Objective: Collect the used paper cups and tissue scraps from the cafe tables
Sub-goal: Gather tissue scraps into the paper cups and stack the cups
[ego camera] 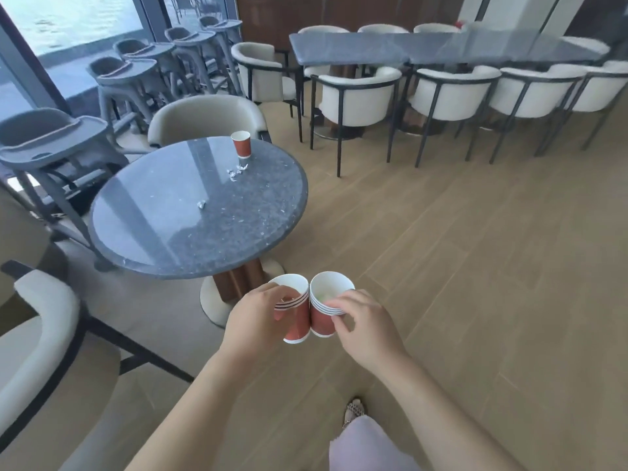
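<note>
Your left hand and right hand clamped cup stacks; the upright lone cup stood far-left, nearer your left.

My left hand covers the near side of the left cup stack, and my right hand hides part of the right cup stack, so the number of cups in each cannot be told. A pale lump inside the right stack is too blurred to identify. The tissue scraps on the round table are too small to count. A red object on the long table is only a smear. The left edge cuts off the armchair. My trouser leg hides most of my shoe.
</note>
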Demonstrator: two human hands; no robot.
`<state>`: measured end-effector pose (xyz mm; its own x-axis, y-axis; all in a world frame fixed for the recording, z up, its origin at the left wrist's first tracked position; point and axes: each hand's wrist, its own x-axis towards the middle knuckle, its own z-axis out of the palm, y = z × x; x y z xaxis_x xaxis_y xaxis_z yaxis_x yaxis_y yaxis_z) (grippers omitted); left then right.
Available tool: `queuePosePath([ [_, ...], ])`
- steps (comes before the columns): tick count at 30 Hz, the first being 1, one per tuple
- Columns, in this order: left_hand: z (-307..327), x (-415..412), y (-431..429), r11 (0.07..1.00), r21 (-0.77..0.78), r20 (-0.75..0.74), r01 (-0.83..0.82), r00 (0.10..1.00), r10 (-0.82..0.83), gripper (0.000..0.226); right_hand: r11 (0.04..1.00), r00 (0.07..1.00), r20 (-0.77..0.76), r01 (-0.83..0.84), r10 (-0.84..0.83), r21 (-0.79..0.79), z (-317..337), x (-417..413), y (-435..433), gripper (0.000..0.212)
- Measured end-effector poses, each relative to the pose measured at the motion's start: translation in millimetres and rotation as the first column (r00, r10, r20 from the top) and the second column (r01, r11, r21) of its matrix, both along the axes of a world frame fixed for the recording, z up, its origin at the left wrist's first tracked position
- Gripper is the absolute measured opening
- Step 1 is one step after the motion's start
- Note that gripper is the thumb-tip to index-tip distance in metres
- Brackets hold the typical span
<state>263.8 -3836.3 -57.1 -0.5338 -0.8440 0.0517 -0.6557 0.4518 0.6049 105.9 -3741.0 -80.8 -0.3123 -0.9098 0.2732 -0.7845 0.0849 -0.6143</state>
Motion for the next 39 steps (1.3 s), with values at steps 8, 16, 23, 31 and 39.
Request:
queuePosePath([
  [8, -23, -94, -124, 0.998, -0.028, 0.046, -0.062, 0.997, 0.064, 0.023, 0.994, 0.995, -0.008, -0.095, 0.096, 0.051, -14, -107, -137, 0.021],
  [16, -25, -166, -228, 0.981, -0.051, -0.007, -0.187, 0.982, 0.187, 0.017, 0.981, 0.982, 0.007, -0.187, 0.186, 0.048, -14, -190, -259, 0.015],
  [23, -37, -168, -313, 0.958, -0.022, 0.024, -0.286, 0.958, 0.287, 0.02, 0.942, 0.944, 0.026, -0.33, 0.329, 0.059, -26, -198, -373, 0.015],
  [31, -64, -156, -420, 0.911, 0.008, 0.085, -0.413, 0.908, 0.411, 0.015, 0.853, 0.863, -0.008, -0.498, 0.505, 0.157, -44, -194, -515, 0.015],
  [39, -84, -130, -472, 0.893, 0.029, 0.298, -0.45, 0.856, 0.422, 0.019, 0.779, 0.795, -0.049, -0.578, 0.605, 0.245, -56, -178, -600, 0.014],
])
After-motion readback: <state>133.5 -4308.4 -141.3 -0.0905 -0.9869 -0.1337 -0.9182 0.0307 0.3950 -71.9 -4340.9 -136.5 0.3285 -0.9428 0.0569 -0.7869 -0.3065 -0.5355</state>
